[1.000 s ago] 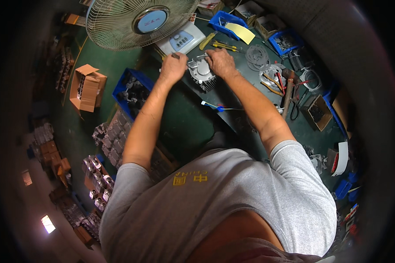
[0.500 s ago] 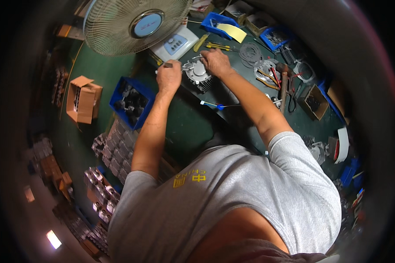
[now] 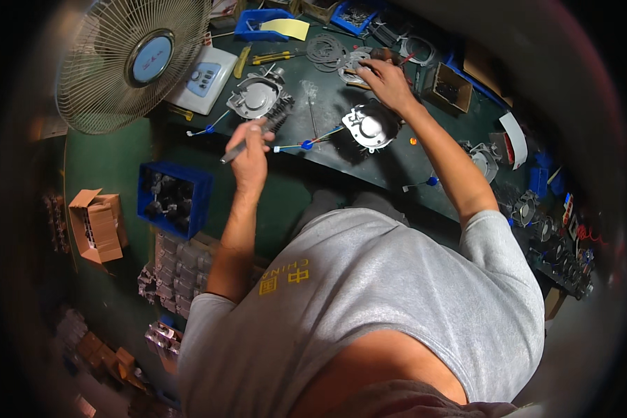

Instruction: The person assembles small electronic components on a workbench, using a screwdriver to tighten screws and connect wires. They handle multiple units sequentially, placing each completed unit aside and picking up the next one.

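My left hand (image 3: 249,161) is closed round a grey metal bar-like tool (image 3: 234,151), held slantwise over the bench's near edge. Just beyond it lies a round metal motor housing (image 3: 256,97) with dark fins on its side. A second motor unit (image 3: 370,128), with a shiny round cover and thin wires, sits near the bench's middle. My right hand (image 3: 391,85) reaches past this unit to the hand tools and grey cable coils, its fingers bent over a hammer or pliers. What its fingertips touch, if anything, is hidden.
A standing fan (image 3: 153,59) with a white base (image 3: 203,80) is at the left. Blue bins (image 3: 244,26), cable coils (image 3: 326,52) and a small carton (image 3: 447,87) line the far side. A blue crate (image 3: 202,198) and open cardboard box (image 3: 94,226) stand below left.
My view has shifted to the right along the bench. My right hand has left the motor housing and moved right to the tools. My left hand, still with the bar, has come nearer to me.
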